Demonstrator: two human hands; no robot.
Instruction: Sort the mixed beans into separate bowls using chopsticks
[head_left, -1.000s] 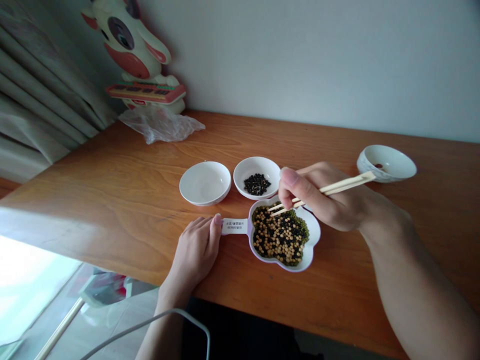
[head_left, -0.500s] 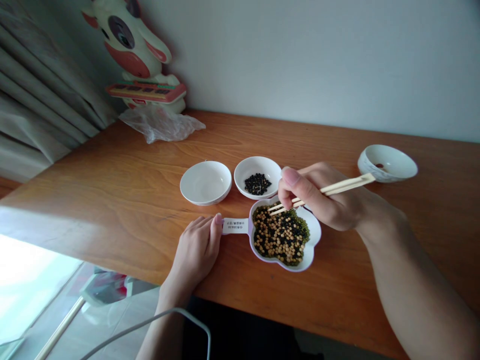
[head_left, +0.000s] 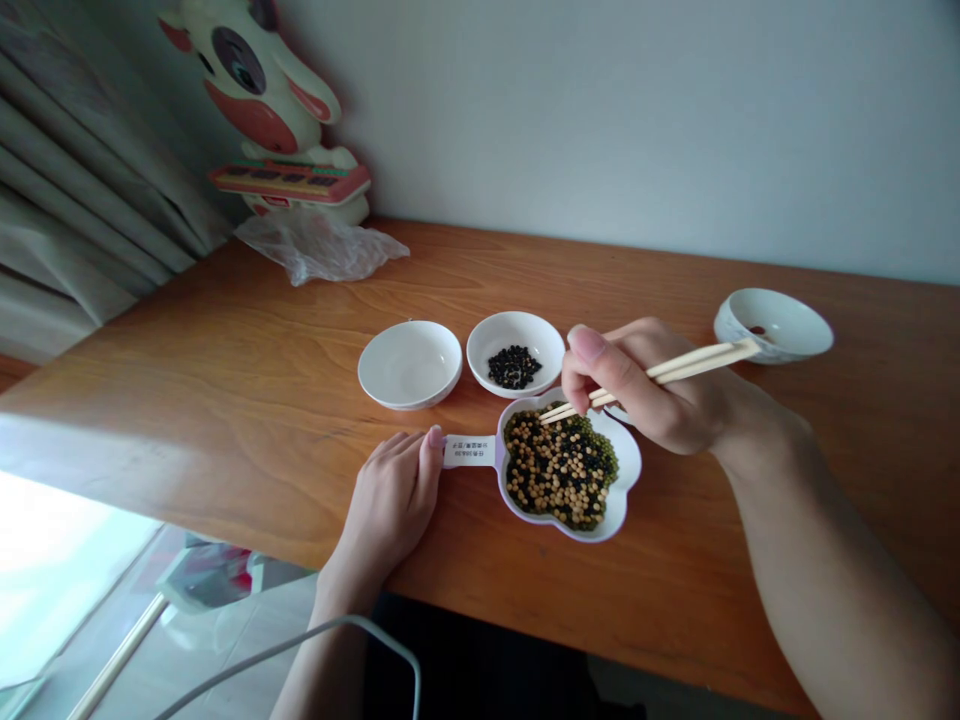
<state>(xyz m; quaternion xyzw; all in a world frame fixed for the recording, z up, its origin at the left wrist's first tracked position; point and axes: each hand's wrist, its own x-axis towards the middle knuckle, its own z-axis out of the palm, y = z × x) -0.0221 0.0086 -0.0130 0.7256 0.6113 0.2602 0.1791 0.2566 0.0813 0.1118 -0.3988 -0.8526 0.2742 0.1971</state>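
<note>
My right hand (head_left: 652,390) holds a pair of wooden chopsticks (head_left: 701,361), their tips down among the beans near the far side of a dish. This flower-shaped, lilac-edged dish (head_left: 628,478) holds mixed beans (head_left: 559,470): black, tan and small green. Whether a bean is between the tips, I cannot tell. My left hand (head_left: 397,490) is closed at the end of the dish's labelled handle (head_left: 470,451). Just behind the dish stands a white bowl (head_left: 551,335) with black beans (head_left: 514,367) in it. Beside it on the left is another white bowl (head_left: 410,365), with nothing visible inside.
A patterned white bowl (head_left: 806,335) with a small brown spot inside stands at the right. A cow-shaped toy keyboard (head_left: 292,180) and a crumpled plastic bag (head_left: 322,250) are at the back left. A grey cable (head_left: 300,640) crosses in front of my left forearm.
My right hand and the chopsticks have shifted slightly to the right, and the chopstick tips have drawn closer together. My left hand stays at the handle.
</note>
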